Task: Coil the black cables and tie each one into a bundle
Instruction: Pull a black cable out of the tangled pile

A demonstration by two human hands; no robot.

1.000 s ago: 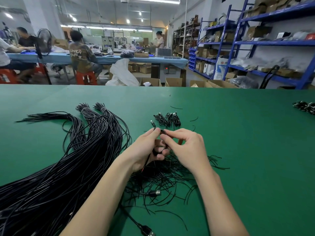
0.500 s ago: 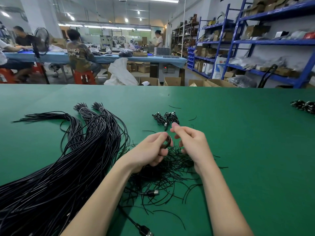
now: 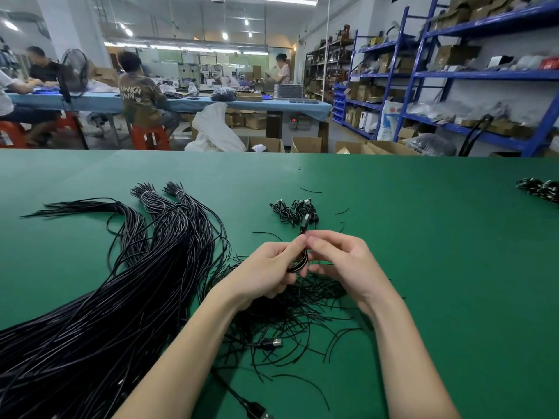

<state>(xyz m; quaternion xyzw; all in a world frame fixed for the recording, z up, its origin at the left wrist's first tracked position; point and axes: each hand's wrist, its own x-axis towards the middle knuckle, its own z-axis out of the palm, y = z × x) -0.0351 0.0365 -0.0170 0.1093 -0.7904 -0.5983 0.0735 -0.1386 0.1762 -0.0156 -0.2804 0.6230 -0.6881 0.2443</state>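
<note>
My left hand (image 3: 269,272) grips a small coiled black cable (image 3: 300,262) over the middle of the green table (image 3: 423,267). My right hand (image 3: 343,263) pinches the coil's upper end, where a plug (image 3: 305,222) sticks up above the fingertips. A big sheaf of long loose black cables (image 3: 121,297) fans across the left of the table. Beyond my hands lies a little heap of tied bundles (image 3: 292,209). Under my hands sits a pile of thin black ties (image 3: 296,322).
A loose USB plug (image 3: 272,343) lies among the ties, another plug (image 3: 257,411) near the front edge. More bundles (image 3: 540,189) lie at the far right. Beyond the table are boxes, blue shelves and people seated at another bench.
The coil, open and round in my fingers a second ago, is now squeezed flat and upright. My right hand moved from the coil's rim to its top, and the plug now points up.
</note>
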